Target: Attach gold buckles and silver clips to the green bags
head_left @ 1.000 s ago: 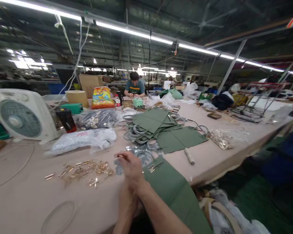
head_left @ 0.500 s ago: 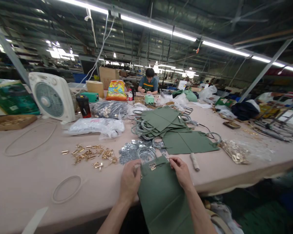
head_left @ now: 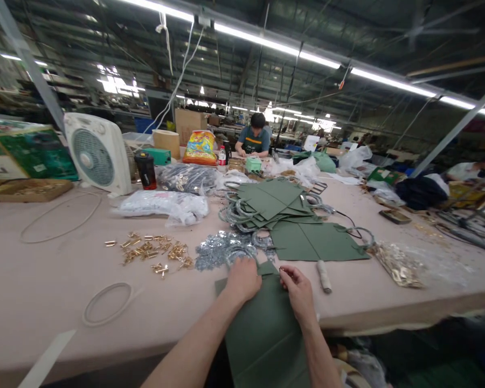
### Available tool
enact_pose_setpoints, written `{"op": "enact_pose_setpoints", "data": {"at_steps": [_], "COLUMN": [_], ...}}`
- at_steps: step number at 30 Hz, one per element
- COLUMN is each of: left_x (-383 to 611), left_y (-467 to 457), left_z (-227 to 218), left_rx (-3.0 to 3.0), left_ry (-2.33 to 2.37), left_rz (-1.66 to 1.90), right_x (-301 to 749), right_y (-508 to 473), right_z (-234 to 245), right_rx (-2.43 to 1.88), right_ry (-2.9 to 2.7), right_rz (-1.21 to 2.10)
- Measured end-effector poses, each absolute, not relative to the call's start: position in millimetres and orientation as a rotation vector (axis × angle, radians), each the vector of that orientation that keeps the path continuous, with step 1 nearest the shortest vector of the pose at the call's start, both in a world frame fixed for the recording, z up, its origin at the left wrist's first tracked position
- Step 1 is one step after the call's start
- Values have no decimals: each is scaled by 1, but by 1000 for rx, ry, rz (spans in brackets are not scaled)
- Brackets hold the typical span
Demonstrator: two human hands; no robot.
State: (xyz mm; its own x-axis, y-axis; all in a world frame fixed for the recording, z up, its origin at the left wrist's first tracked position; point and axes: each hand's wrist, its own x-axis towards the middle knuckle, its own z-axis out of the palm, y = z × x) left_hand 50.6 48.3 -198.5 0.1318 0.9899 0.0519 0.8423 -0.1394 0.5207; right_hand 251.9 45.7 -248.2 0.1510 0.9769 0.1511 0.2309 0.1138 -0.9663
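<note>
A green fabric bag panel (head_left: 262, 328) hangs over the near edge of the pink table (head_left: 44, 291). My left hand (head_left: 242, 280) rests closed on its top edge, covering the clasp area. My right hand (head_left: 297, 291) pinches a small metal piece at the panel's upper right corner. Just beyond my hands lie a heap of small silver parts (head_left: 216, 256) and a scatter of gold metal fittings (head_left: 151, 253). A small grey cylinder tool (head_left: 324, 276) lies to the right of my right hand.
A stack of green panels with grey handles (head_left: 278, 207) sits mid-table, with bags of hardware (head_left: 165, 205) and a white fan (head_left: 99, 153) to the left. A bag of gold clasps (head_left: 396, 264) lies right. A person (head_left: 254, 141) works at the far end.
The view has swung left and steadied. My left hand moved right onto the middle of the panel's top edge, hiding the clasp; my right hand stayed at the upper right corner.
</note>
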Motion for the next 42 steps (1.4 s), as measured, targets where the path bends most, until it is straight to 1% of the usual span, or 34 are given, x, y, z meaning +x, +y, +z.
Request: {"op": "enact_pose_setpoints", "data": {"at_steps": [4,9,12,14,16,18,20,26,42], "left_x": [46,46,49,50,52,54,56,62,59], "left_y": [55,64,63,58,51,45,41,51,56], "left_z": [-203,-207,-211,-212,-212,-210,-207,-203,-211], "left_rx": [1967,1937,1925,1916,1925,1962,2006,1944,1969], "left_ry": [1676,1363,1287,1401,1620,1812,1908,1968,1890], "left_rz": [629,745,841,891,867,764,639,473,510], "right_x": [247,236,234,236,239,243,245,246,242], "right_y": [42,41,46,50,55,58,60,59,57], "right_z": [-247,-245,-247,-248,-250,-251,-252,-254,-256], "right_rx": [-1345,-1241,-1309,-1381,-1408,-1395,-1374,-1332,-1309], "right_ry": [-1359,-1602,-1567,-1487,-1431,-1413,-1414,-1455,-1541], "right_rz": [869,807,754,750,783,834,885,909,708]}}
